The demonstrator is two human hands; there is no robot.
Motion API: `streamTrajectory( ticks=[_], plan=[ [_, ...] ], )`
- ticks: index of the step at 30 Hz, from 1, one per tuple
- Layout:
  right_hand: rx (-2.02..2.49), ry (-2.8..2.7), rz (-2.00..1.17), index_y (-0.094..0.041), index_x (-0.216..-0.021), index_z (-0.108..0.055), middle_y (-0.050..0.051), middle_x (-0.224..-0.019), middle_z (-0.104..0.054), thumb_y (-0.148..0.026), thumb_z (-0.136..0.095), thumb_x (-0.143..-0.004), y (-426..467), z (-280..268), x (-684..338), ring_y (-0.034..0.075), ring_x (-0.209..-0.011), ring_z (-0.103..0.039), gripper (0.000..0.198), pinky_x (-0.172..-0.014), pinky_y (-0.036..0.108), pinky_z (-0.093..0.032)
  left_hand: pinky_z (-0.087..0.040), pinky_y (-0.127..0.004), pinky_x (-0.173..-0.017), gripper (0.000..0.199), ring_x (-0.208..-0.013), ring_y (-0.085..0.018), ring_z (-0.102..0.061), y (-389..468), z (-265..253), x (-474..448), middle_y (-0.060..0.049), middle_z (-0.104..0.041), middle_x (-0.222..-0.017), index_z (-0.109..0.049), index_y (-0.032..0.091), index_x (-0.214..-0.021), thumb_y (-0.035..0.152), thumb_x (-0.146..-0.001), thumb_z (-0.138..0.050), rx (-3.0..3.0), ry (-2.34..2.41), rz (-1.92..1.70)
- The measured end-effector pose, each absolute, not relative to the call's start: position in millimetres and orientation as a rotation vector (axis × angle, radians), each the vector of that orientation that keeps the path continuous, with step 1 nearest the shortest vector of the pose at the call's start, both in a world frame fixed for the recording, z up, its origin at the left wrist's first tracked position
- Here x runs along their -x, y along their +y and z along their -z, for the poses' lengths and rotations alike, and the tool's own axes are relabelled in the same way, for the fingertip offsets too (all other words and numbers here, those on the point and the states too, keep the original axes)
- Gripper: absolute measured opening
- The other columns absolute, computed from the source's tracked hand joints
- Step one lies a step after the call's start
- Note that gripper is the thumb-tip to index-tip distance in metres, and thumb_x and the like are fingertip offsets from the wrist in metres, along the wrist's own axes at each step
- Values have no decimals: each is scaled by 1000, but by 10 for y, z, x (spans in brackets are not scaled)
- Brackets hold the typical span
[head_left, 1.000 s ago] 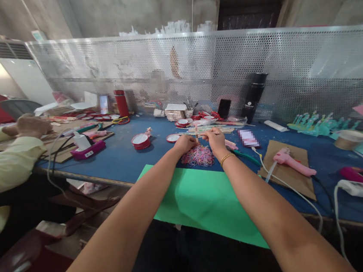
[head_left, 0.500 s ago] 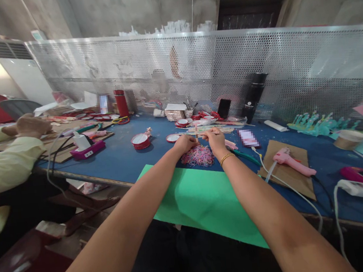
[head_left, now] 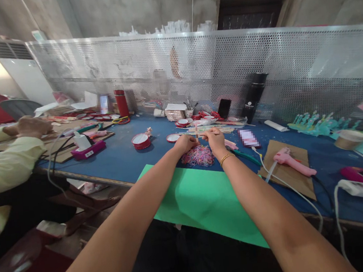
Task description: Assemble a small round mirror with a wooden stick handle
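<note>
Fingers of my left hand (head_left: 185,144) are closed at the lower end of a thin, pale pink stick (head_left: 196,133), which stands upright. Just to its right, my right hand (head_left: 216,141) is pinched, its fingertips near the stick; anything between them is too small to make out. Directly under both hands lies a tangled heap of small multicoloured elastic bands (head_left: 198,156). A green sheet (head_left: 201,199) spreads below my forearms at the table's front edge.
Right of my hands are a pink glue gun (head_left: 293,162) on cardboard (head_left: 275,147), a phone (head_left: 249,138) and cables. A black bottle (head_left: 255,98) stands behind. Leftward are a red-rimmed round stack (head_left: 141,141) and a purple power strip (head_left: 89,151). A co-worker's hand (head_left: 34,126) is at far left.
Almost nothing differs. Both my hands stay around the stick above the bands, with only slight finger movement in the right hand.
</note>
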State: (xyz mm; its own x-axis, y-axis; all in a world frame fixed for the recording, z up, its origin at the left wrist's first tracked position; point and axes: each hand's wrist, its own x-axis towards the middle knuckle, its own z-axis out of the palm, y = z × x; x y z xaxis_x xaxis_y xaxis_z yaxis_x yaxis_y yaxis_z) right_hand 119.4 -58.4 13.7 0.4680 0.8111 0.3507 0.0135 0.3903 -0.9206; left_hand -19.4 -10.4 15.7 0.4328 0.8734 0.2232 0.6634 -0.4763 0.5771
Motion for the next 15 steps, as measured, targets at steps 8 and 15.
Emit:
streamTrajectory(
  ticks=[8, 15],
  plan=[
    [1038, -961, -623, -21, -54, -48, -5, -47, -56, -26, -58, -61, -601, -144, -1166, 10, -44, -46, 13, -47, 22, -37, -28, -24, -52, 21, -52, -10, -41, -108, -168, 192, 3, -56, -53, -73, 14, -71, 32, -66, -64, -2272, 1304, -719],
    [1045, -976, -625, -21, -55, -49, -4, -48, -57, -26, -56, -62, -605, -142, -1167, 11, -47, -48, 11, -49, 23, -38, -27, -23, -51, 20, -52, -9, -39, -125, -174, 182, 3, -54, -51, -72, 13, -68, 32, -66, -64, -2256, 1316, -724]
  ],
)
